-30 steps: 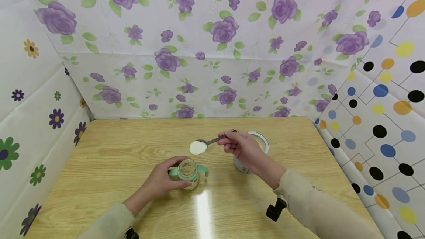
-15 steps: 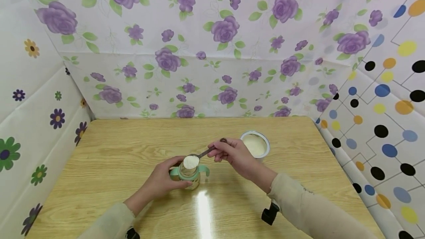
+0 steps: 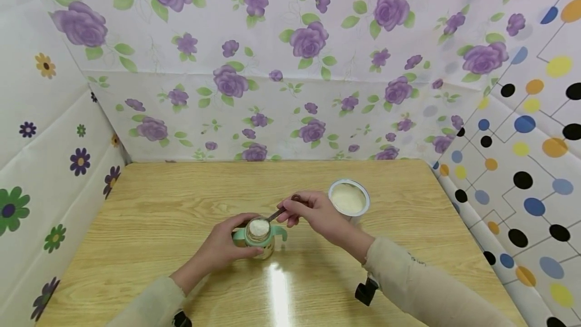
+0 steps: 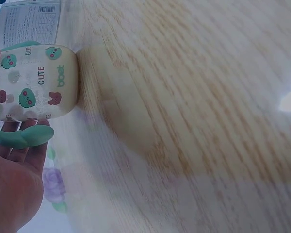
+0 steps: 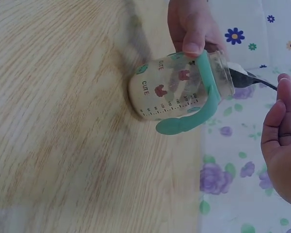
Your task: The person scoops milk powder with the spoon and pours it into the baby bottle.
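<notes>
A clear baby bottle (image 3: 267,251) with a green two-handled collar stands upright on the table, its mouth uncovered. My left hand (image 3: 227,241) grips it from the left side, thumb in front. In the right wrist view, "CUTE" and a scale are printed on the bottle (image 5: 167,90). Between thumb and fingers, my right hand (image 3: 317,216) pinches the handle of a metal spoon (image 3: 277,213). The spoon's bowl carries a heap of white powder (image 3: 259,227) at the bottle's mouth. In the right wrist view the spoon (image 5: 242,79) reaches the rim, partly inside the opening.
An open can (image 3: 351,214) of pale powder stands behind and right of my right hand. The left wrist view shows its printed side (image 4: 26,24). Flowered cloth (image 3: 272,115) hangs along the table's back edge; a dotted cloth (image 3: 499,165) borders the right.
My right hand has moved left and slightly down from the can, bringing the powder-filled spoon over and down to the bottle's mouth. The left hand keeps its hold on the bottle.
</notes>
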`<action>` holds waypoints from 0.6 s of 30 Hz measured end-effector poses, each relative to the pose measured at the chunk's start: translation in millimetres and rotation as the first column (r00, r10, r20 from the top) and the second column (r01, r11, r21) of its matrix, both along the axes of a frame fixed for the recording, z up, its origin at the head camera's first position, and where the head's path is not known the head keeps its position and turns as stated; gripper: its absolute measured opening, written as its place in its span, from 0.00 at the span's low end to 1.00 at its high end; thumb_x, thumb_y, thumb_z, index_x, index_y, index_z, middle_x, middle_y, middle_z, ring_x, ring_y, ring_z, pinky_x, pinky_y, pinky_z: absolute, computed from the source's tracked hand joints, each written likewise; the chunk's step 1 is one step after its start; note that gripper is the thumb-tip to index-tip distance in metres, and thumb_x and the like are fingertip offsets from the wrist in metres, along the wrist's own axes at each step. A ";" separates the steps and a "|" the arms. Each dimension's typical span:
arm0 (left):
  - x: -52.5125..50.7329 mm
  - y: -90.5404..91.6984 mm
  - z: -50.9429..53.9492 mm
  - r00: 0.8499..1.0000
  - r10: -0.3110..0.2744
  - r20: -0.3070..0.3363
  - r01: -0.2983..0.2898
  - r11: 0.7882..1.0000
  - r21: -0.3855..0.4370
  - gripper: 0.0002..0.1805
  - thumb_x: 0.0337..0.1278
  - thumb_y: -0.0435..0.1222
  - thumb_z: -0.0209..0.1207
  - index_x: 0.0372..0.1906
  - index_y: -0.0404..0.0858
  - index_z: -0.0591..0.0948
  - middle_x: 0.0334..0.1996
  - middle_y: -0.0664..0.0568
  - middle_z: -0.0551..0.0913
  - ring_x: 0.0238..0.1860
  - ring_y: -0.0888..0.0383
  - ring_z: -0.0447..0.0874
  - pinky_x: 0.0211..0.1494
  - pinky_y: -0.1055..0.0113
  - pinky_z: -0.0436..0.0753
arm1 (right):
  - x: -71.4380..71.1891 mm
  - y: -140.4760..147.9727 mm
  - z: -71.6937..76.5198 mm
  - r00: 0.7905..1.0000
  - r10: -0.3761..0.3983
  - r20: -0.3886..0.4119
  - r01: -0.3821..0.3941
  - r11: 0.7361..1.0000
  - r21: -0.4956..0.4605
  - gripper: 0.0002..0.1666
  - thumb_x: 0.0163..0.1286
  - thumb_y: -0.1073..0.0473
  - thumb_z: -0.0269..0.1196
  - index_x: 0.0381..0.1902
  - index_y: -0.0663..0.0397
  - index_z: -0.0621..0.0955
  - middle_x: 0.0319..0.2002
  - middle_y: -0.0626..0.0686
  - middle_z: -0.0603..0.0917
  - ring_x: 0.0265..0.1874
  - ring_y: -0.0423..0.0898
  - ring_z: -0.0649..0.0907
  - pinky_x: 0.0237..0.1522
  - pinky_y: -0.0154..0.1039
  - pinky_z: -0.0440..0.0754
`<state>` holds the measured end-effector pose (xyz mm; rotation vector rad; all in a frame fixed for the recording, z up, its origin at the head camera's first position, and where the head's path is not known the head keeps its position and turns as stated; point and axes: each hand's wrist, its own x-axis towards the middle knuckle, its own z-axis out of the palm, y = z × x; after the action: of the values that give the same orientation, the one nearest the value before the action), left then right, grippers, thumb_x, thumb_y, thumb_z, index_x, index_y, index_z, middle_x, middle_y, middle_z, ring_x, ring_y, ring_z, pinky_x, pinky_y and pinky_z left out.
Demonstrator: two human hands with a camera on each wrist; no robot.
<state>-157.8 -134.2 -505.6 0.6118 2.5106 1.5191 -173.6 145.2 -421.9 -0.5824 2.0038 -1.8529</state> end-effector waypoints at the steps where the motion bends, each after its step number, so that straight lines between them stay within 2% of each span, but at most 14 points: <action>1: -0.1 0.0 0.1 1.000 -0.002 0.003 0.002 1.000 0.000 0.41 0.48 0.49 0.84 0.70 0.49 0.80 0.61 0.56 0.86 0.61 0.53 0.84 0.67 0.45 0.80 | 0.5 -0.7 0.5 1.000 0.006 -0.012 -0.006 1.000 0.009 0.20 0.85 0.53 0.60 0.55 0.66 0.86 0.39 0.55 0.93 0.35 0.47 0.89 0.46 0.45 0.89; 7: -0.3 -0.9 -0.6 1.000 -0.013 0.002 0.013 1.000 0.006 0.41 0.50 0.49 0.83 0.70 0.49 0.80 0.60 0.57 0.86 0.59 0.55 0.84 0.65 0.49 0.82 | 0.9 -4.5 -2.4 0.997 0.036 -0.061 -0.032 0.998 0.063 0.17 0.85 0.55 0.61 0.55 0.63 0.87 0.41 0.58 0.92 0.38 0.51 0.90 0.47 0.52 0.90; 10: -0.7 -1.0 -1.5 1.000 -0.020 0.006 0.020 1.000 0.013 0.40 0.50 0.49 0.83 0.70 0.49 0.80 0.60 0.57 0.85 0.59 0.55 0.84 0.65 0.51 0.82 | 1.3 -5.0 -6.8 0.995 0.061 -0.076 -0.054 0.995 0.079 0.16 0.85 0.57 0.60 0.56 0.63 0.87 0.41 0.59 0.92 0.40 0.55 0.90 0.47 0.50 0.90; 14: -0.5 -0.9 -1.3 1.000 -0.021 0.005 0.021 1.000 0.006 0.40 0.51 0.50 0.82 0.71 0.50 0.80 0.61 0.58 0.85 0.60 0.55 0.84 0.65 0.51 0.82 | 2.0 -4.4 -10.9 0.990 0.090 -0.110 -0.080 0.992 0.093 0.16 0.85 0.59 0.59 0.56 0.65 0.87 0.42 0.60 0.92 0.42 0.65 0.89 0.47 0.49 0.90; 18: 0.0 -0.9 -0.5 1.000 -0.018 0.006 0.018 1.000 0.001 0.41 0.51 0.50 0.82 0.71 0.51 0.80 0.62 0.59 0.85 0.61 0.55 0.83 0.66 0.50 0.81 | 2.8 -2.9 -12.6 0.982 0.124 -0.142 -0.106 0.986 0.126 0.16 0.85 0.60 0.59 0.57 0.67 0.86 0.43 0.59 0.92 0.43 0.70 0.88 0.48 0.50 0.90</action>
<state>-157.8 -135.1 -506.1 0.6266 2.4936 1.5135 -170.8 142.3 -434.5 -0.8062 2.1087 -1.6550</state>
